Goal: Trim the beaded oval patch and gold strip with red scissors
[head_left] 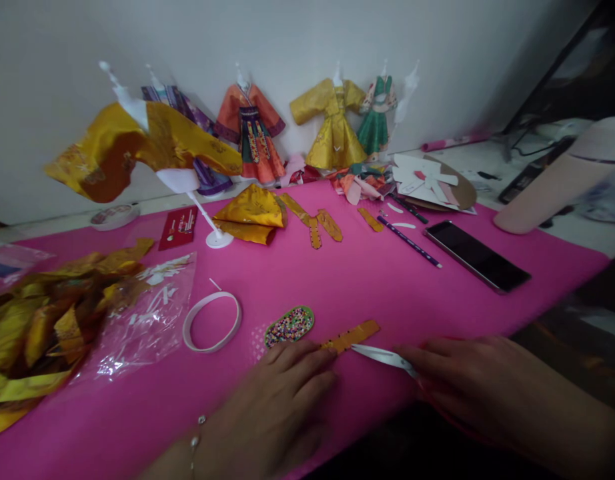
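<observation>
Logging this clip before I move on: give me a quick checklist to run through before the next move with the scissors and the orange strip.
1. Left hand pins orange strip: ok, fingertips on its near end.
2. Right hand holds scissors: ok.
3. Blade tip at strip: ok, touching its lower edge.
4. Blades open or shut: cannot tell.
5. Strip flat on pink mat: ok.
6. Bead dish apart from blades: ok, beside the left fingers.

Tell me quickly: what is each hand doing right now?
Left hand: flat, fingers pressing down the orange fabric strip.
Right hand: closed on scissors, blades at the strip.
</observation>
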{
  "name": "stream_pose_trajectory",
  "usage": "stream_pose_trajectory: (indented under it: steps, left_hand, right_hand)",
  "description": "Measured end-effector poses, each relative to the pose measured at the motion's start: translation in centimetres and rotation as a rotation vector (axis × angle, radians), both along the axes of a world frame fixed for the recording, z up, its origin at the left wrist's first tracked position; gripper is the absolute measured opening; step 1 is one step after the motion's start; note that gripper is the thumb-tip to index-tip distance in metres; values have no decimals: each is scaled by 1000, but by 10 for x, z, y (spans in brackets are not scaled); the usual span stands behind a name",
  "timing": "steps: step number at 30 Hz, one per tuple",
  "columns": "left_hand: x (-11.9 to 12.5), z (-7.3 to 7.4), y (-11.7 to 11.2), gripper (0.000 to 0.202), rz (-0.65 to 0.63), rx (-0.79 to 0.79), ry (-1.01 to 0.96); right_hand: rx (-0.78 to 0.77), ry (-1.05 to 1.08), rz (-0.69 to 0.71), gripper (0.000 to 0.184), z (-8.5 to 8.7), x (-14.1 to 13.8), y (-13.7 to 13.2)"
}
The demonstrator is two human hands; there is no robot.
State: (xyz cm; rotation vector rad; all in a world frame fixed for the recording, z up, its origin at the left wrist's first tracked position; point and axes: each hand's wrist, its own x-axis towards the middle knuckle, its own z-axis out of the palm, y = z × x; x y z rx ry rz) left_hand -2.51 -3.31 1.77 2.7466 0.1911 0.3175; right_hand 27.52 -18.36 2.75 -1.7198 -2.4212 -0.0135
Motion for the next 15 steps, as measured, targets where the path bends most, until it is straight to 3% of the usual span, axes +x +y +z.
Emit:
stream_pose_trajectory:
  steps: [3, 7, 15]
  left_hand:
    - [1, 0, 0, 49, 0, 1, 15]
    - [2, 0, 0, 51, -3, 22, 42]
    - [2, -1, 0, 55, -14, 38, 60]
  right_hand:
    - [-108, -5, 30, 36, 0, 2, 0]
    - [-126, -21, 37, 36, 6, 1, 1]
    - [-48, -1, -8, 37, 3, -1, 1]
